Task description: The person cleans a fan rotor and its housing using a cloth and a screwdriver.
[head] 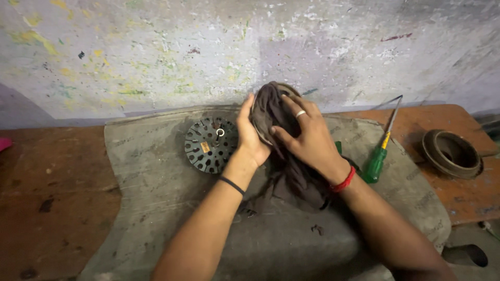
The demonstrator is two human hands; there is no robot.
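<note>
My left hand (249, 136) grips the edge of a round part that is mostly wrapped in a dark brown rag (291, 177). Only a bit of the part's rim (289, 86) shows at the top. My right hand (304, 136) presses the rag flat against the part, fingers spread, a ring on one finger. A black slotted round metal disc (207, 145) with a small ring at its centre lies on the mat just left of my left hand.
A grey dusty mat (156, 187) covers the wooden bench (52, 198). A green-handled screwdriver (383, 148) lies right of my right wrist. A round metal cup-shaped housing (451, 154) sits at the far right. A stained wall (156, 52) stands right behind.
</note>
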